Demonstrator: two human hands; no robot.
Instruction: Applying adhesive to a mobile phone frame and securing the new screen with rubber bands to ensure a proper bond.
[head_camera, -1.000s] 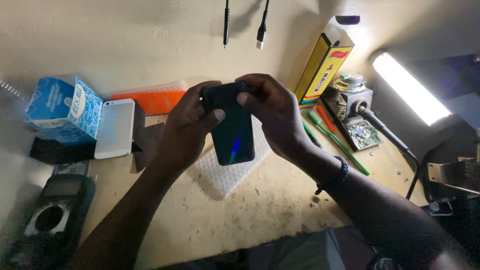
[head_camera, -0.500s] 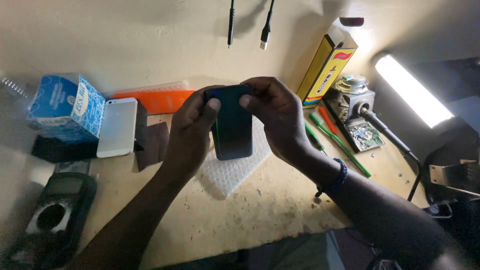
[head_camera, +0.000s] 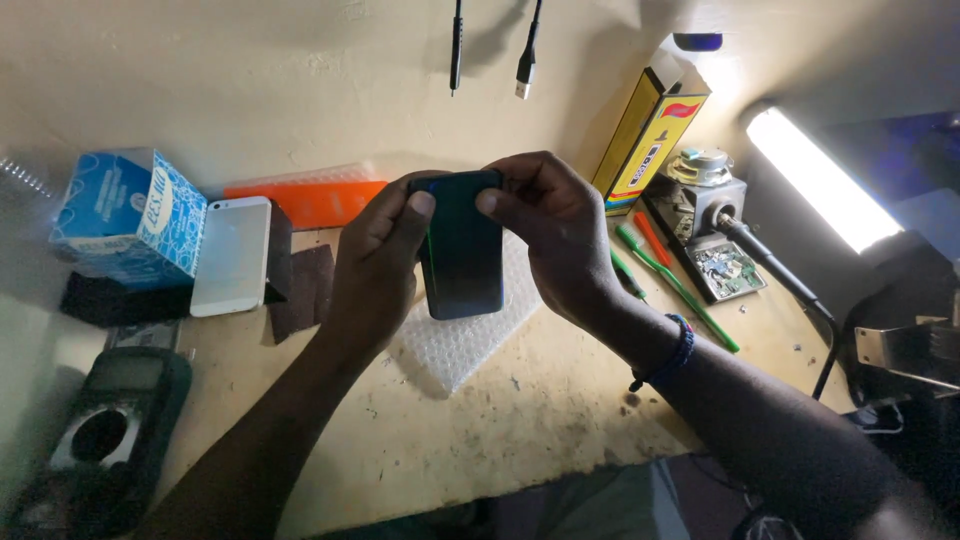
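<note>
Both my hands hold a dark smartphone upright above the workbench, its glossy face toward me. My left hand grips its left edge, thumb pressed near the top corner. My right hand grips the top right corner with thumb and fingers; a beaded bracelet sits on that wrist. Under the phone lies a sheet of bubble wrap.
A white phone leans by a blue tissue box at left. A multimeter lies lower left. An orange case, yellow box, green and red pry tools, soldering station and lit lamp sit behind and to the right.
The phone has stayed in both hands; its screen reflection has shifted as it tilted slightly, and my left thumb now rests at the top corner.
</note>
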